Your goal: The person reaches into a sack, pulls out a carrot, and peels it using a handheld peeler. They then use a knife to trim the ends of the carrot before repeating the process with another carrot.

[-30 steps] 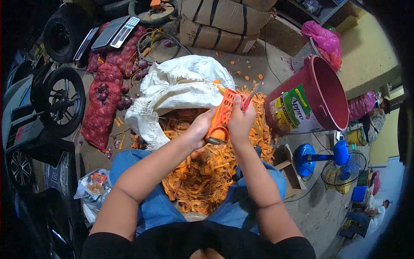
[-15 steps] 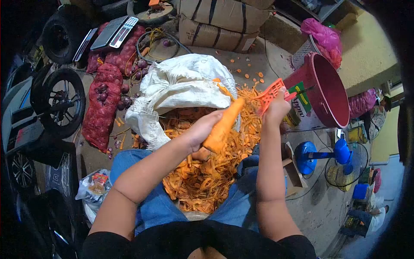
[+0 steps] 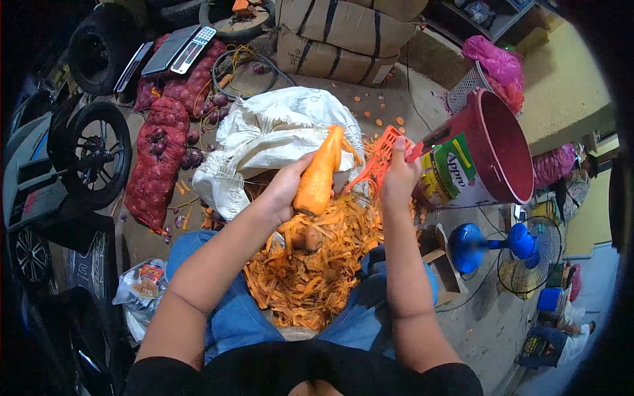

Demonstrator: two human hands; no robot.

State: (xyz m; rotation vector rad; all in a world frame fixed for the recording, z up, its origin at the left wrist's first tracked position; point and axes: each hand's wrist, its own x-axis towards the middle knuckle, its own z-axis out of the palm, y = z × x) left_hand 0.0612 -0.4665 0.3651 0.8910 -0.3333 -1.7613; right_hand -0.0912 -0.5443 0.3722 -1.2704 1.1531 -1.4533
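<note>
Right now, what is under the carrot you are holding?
Under the carrot in the left hand: a heap of peelings with a brownish root on top. The ground below is covered.

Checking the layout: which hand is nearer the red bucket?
Right. The right hand, gripping the orange peeler, is just beside the red bucket; the left hand, holding the carrot, sits farther away.

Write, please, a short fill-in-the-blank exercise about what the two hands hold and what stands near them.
1. The left hand holds a large ____.
2. The right hand grips a peeler whose colour is ____.
3. The bucket near the right hand is ____.
Missing words: carrot; orange; red.
</note>
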